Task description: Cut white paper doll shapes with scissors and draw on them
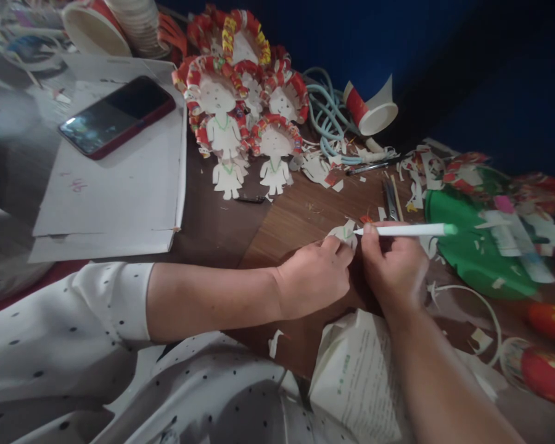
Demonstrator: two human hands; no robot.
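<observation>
My right hand [395,259] is closed on a white marker [407,230] with a green end, and its tip meets a small white paper cutout [346,232]. Green marks show on that cutout. Bent fingers of my left hand [317,271] press on the cutout's lower edge and hold it to the brown table [296,216]. Part of the cutout is hidden under those fingers. Beyond my hands, several paper dolls [274,154] with red patterned rings about their heads lie grouped, some with green necklines.
A phone [120,117] rests on white paper sheets [115,191] at the left. Scissors [390,200], a blue cable [328,111], a cut paper cup [374,114] and scraps lie at the back. A green disc [462,246] is at the right, a printed sheet [358,376] nearer me.
</observation>
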